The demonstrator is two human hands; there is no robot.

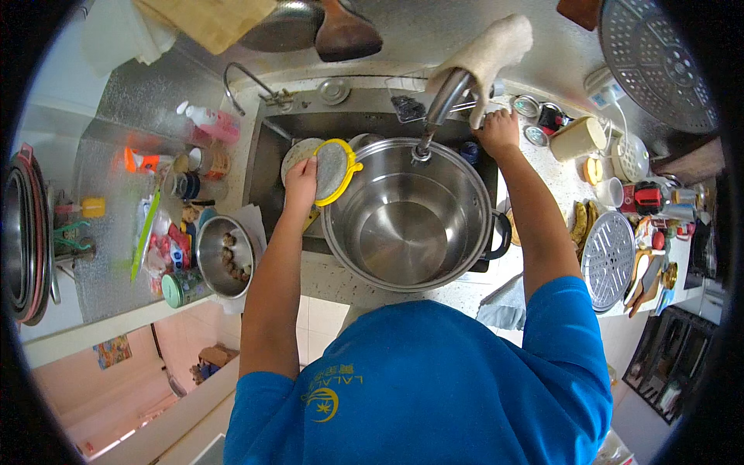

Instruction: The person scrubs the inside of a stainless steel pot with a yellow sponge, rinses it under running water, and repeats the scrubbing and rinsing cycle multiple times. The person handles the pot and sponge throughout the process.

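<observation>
My left hand [302, 183] grips a round grey disc with a yellow rim [334, 172] over the left edge of a large stainless steel pot [407, 232]. Clear liquid, looking like water, stands in the pot. The pot rests over the sink [273, 131] and the front counter edge, below a metal faucet [442, 107] with a pale cloth [500, 49] over it. At the sink's back right, my right hand [501, 131] rests by the cloth's lower end; its fingertips are partly hidden, so whether it holds anything is unclear.
To the left are a steel bowl [210, 261] with small brown pieces, a green-lidded jar [172, 290] and a pink pump bottle [218, 123]. Right of the sink lie bananas [580, 224], a perforated steamer plate [607, 261], a white cup [609, 192] and a grey cloth [504, 305].
</observation>
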